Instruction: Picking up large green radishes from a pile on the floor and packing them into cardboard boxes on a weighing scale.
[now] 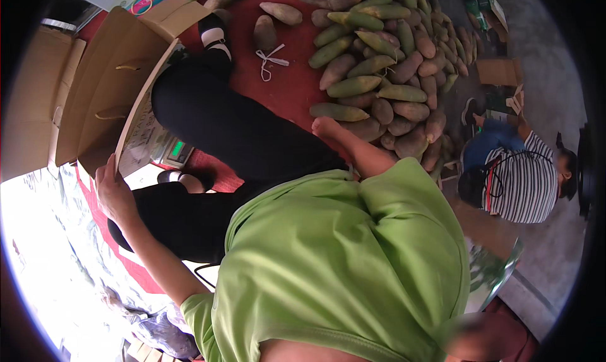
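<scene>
My left hand (115, 196) grips the edge of an open cardboard box (95, 84), with its thumb on the near side of the panel. The box leans beside my left leg, its flaps spread and cord loops showing on a brown panel. By my thigh, my right hand (326, 128) is curled closed at the near-left border of a heap of radishes (379, 65). Whatever may be inside those fingers is hidden. The radishes are long and plump, some green, others brownish purple. A white tied string (270, 61) lies on the red carpet in front of my legs.
A digital scale (178, 152) with a green display stands partly behind the box. Two loose radishes (281, 12) lie on the red carpet (252, 90). At right, a person in a striped shirt (521, 185) sits near an open carton (499, 72). Plastic sheeting (63, 235) lies at left.
</scene>
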`<state>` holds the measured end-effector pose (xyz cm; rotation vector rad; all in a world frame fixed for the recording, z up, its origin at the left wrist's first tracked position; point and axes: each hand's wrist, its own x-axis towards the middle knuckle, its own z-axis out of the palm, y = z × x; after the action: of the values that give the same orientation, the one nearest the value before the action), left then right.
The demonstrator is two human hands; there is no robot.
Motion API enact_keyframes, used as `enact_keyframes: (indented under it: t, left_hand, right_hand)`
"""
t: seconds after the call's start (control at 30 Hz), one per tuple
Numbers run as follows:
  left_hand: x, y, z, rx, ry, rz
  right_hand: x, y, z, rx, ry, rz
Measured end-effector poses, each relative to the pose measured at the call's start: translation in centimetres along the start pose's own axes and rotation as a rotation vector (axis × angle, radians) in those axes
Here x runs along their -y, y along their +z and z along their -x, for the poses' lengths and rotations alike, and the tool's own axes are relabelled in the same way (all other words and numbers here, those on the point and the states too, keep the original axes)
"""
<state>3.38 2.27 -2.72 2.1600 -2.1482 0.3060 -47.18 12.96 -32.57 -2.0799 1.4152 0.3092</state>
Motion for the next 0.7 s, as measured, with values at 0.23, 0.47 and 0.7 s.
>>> enact_keyframes:
  t: [0.23,0.47,0.7]
  left_hand:
    - [0.4,-0.1,0.1,-0.034,-0.029,0.043]
    - [0.5,0.5,0.1,-0.044,0.021,-0.025]
    - [-0.3,-0.7,0.4,0.01,-0.081,-0.032]
  right_hand:
    - [0.0,-2.7,0.5,-0.253,0.439,-0.335]
    - [-0.6,-9.1,-0.5,-0.247,0.505,0.215]
    - [-4.1,-7.5,-1.1,-0.167,0.403,0.489]
